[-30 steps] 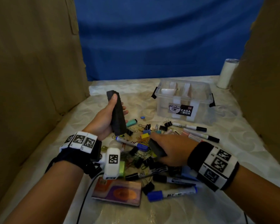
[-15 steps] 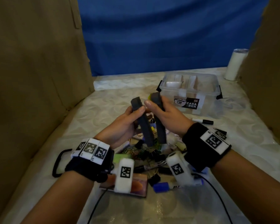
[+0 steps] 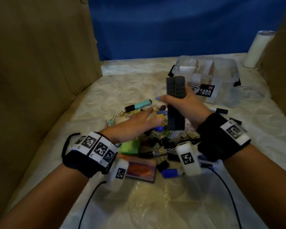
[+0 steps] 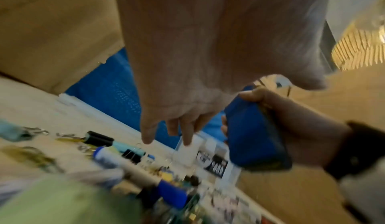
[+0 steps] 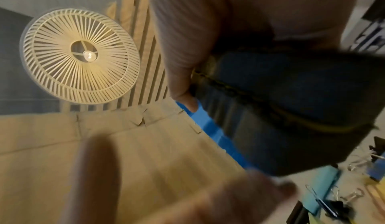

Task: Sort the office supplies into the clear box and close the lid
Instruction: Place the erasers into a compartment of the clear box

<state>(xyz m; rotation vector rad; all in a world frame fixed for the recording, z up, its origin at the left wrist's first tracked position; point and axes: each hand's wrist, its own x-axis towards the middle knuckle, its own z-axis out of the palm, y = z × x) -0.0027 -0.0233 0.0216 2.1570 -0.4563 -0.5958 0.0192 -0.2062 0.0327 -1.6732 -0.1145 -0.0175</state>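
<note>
Two dark board erasers [image 3: 175,100] stand upright, pressed side by side, above the pile of supplies. My right hand [image 3: 189,104] grips both, thumb on the left face and fingers behind. The left wrist view shows the erasers [image 4: 254,128] blue in that hand [image 4: 295,112]. In the right wrist view the erasers [image 5: 291,104] fill the frame under my thumb. My left hand [image 3: 153,117] hovers low over the pile, blurred, with fingers [image 4: 145,135] straight and holding nothing. The clear box [image 3: 221,75] with white dividers and black latches stands just behind the erasers.
On the bedsheet lies a heap of markers, binder clips and paper clips, with a teal highlighter [image 3: 142,104], a green pad [image 3: 130,147], a colourful card [image 3: 140,171] and a blue-capped marker [image 3: 170,172]. Cardboard walls [image 3: 40,63] flank both sides. A white cylinder [image 3: 257,50] stands back right.
My right hand lifted a second eraser from the pile and brought it against the one in my left. My left hand let go and dropped toward the pile; my right now holds both.
</note>
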